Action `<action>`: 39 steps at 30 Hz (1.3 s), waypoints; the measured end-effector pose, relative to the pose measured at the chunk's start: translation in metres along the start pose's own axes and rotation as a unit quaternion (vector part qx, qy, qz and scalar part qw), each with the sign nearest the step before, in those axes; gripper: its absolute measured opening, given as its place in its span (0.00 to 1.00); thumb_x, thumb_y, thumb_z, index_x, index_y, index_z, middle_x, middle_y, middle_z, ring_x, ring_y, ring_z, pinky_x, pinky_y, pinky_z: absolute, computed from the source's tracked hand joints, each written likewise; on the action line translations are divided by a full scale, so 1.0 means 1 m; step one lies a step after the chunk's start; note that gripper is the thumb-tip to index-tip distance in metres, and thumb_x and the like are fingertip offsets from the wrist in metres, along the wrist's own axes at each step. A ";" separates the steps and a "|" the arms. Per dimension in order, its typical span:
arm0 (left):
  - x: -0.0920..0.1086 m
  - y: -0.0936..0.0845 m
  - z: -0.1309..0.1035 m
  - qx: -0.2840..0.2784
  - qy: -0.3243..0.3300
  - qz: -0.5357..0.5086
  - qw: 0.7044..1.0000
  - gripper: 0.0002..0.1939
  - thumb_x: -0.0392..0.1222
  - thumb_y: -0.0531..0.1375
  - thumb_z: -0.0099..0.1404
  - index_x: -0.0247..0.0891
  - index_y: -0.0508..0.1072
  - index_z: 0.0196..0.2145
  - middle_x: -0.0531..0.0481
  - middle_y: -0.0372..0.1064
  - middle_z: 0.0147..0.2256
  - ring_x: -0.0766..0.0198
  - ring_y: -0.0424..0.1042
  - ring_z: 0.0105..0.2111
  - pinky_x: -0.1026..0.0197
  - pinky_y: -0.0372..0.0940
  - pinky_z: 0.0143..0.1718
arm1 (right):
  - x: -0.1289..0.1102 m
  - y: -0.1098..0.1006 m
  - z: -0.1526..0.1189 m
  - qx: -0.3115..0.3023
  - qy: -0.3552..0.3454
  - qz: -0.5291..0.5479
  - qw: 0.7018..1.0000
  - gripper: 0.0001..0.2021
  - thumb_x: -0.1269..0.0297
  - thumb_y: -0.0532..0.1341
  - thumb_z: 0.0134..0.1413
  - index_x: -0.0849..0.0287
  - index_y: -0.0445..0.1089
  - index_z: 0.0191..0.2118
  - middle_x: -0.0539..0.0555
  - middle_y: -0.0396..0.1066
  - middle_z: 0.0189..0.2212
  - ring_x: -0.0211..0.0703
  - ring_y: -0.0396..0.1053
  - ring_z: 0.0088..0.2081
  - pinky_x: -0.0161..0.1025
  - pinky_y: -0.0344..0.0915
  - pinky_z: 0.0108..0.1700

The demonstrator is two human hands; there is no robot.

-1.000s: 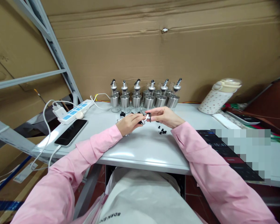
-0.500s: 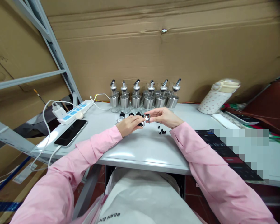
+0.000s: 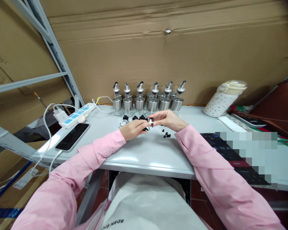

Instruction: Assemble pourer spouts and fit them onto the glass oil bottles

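Between my two hands is a silver-and-black pourer spout [image 3: 150, 121], held just above the table. My left hand [image 3: 133, 129] is closed around its body, which the fingers partly cover. At its other end my right hand [image 3: 167, 120] pinches the black flap part with thumb and fingertips. Behind my left hand lie more pourer spouts [image 3: 125, 118] with black stoppers, partly hidden. Several small black caps [image 3: 167, 134] are scattered to the right, below my right wrist. Beyond the hands stands a row of glass bottles with steel sleeves [image 3: 140, 104], topped by pourers.
A white power strip [image 3: 78, 115] and a phone [image 3: 72, 136] with cables lie at the left of the white table [image 3: 139, 156]. On the right are a spotted drinking bottle [image 3: 222, 100], a dark screen device [image 3: 240, 166] and a brown bag [image 3: 276, 105]. Cardboard [image 3: 158, 60] closes the back.
Both hands stay in nearly the same place on the pourer spout. The piece at the fingertips has shifted very slightly; nothing was let go.
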State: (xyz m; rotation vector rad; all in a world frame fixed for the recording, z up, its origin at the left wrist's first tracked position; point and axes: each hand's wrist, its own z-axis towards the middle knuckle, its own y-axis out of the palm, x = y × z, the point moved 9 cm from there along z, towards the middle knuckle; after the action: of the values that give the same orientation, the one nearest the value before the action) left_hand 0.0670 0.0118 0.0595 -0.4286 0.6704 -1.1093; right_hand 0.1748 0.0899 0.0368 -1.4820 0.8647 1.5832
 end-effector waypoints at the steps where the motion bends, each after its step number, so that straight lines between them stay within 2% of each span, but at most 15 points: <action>1: 0.000 0.000 0.000 0.000 0.006 0.005 1.000 0.15 0.44 0.48 0.68 0.32 0.62 0.47 0.41 0.69 0.39 0.62 0.71 0.40 0.59 0.69 0.39 | 0.000 0.001 0.000 -0.002 0.001 0.002 1.000 0.18 0.70 0.71 0.26 0.58 0.76 0.33 0.50 0.76 0.27 0.37 0.73 0.29 0.40 0.68 0.41; 9: 0.004 0.000 -0.001 -0.005 0.057 0.027 0.998 0.15 0.42 0.51 0.67 0.31 0.61 0.48 0.41 0.70 0.39 0.62 0.71 0.39 0.60 0.68 0.39 | 0.000 0.007 -0.003 -0.028 0.017 0.010 0.999 0.17 0.71 0.71 0.27 0.57 0.76 0.33 0.50 0.76 0.26 0.37 0.73 0.29 0.40 0.68 0.41; 12: 0.000 0.000 0.000 -0.011 0.043 0.030 0.999 0.16 0.43 0.50 0.67 0.33 0.60 0.49 0.41 0.70 0.40 0.62 0.72 0.40 0.60 0.67 0.39 | -0.001 0.005 -0.004 -0.027 0.011 0.021 0.999 0.18 0.71 0.71 0.28 0.58 0.76 0.34 0.50 0.76 0.26 0.36 0.72 0.29 0.39 0.68 0.40; 19: -0.017 0.001 -0.001 -0.020 -0.018 0.020 0.999 0.15 0.40 0.49 0.68 0.35 0.57 0.51 0.40 0.68 0.47 0.65 0.68 0.48 0.62 0.63 0.42 | -0.003 0.009 -0.005 -0.040 -0.003 0.084 0.996 0.14 0.64 0.70 0.36 0.59 0.76 0.35 0.53 0.76 0.31 0.36 0.73 0.30 0.37 0.69 0.40; 22: -0.021 0.000 0.000 -0.018 -0.039 0.019 0.999 0.16 0.42 0.48 0.68 0.34 0.56 0.52 0.39 0.68 0.48 0.64 0.68 0.48 0.61 0.62 0.41 | -0.003 0.013 -0.004 -0.035 -0.007 0.082 0.996 0.13 0.64 0.70 0.35 0.60 0.76 0.32 0.52 0.76 0.28 0.35 0.72 0.29 0.37 0.69 0.40; 25: -0.021 -0.001 0.002 -0.040 -0.062 0.014 0.997 0.16 0.40 0.48 0.68 0.34 0.56 0.52 0.39 0.65 0.50 0.62 0.67 0.49 0.59 0.60 0.43 | -0.003 0.012 -0.002 -0.025 -0.019 0.071 0.997 0.11 0.65 0.71 0.33 0.61 0.75 0.29 0.50 0.75 0.24 0.34 0.71 0.27 0.38 0.68 0.38; 27: -0.020 -0.002 0.003 -0.053 -0.076 0.006 0.996 0.16 0.41 0.48 0.67 0.34 0.57 0.52 0.39 0.66 0.50 0.61 0.67 0.49 0.58 0.58 0.44 | -0.003 0.010 -0.001 -0.017 -0.029 0.059 0.998 0.11 0.66 0.70 0.34 0.60 0.74 0.30 0.50 0.75 0.25 0.35 0.71 0.27 0.37 0.68 0.37; 32: -0.025 -0.001 0.001 -0.056 -0.114 0.001 0.992 0.18 0.49 0.51 0.65 0.34 0.61 0.47 0.42 0.70 0.43 0.60 0.70 0.41 0.55 0.56 0.45 | -0.001 0.012 0.001 -0.025 -0.049 0.030 0.998 0.12 0.64 0.69 0.38 0.60 0.73 0.34 0.51 0.74 0.31 0.36 0.71 0.32 0.38 0.67 0.40; 39: -0.031 0.007 -0.002 -0.089 -0.121 0.005 0.989 0.20 0.50 0.49 0.66 0.34 0.62 0.50 0.42 0.68 0.46 0.59 0.67 0.46 0.56 0.56 0.45 | -0.005 0.015 0.002 -0.007 -0.055 0.094 0.994 0.11 0.59 0.65 0.45 0.60 0.71 0.33 0.52 0.72 0.35 0.37 0.69 0.36 0.41 0.64 0.46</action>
State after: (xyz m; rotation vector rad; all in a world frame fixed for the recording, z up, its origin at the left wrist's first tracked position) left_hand 0.0615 0.0434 0.0628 -0.7011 0.5575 -0.9722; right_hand 0.1607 0.0842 0.0411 -1.3401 0.9534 1.7937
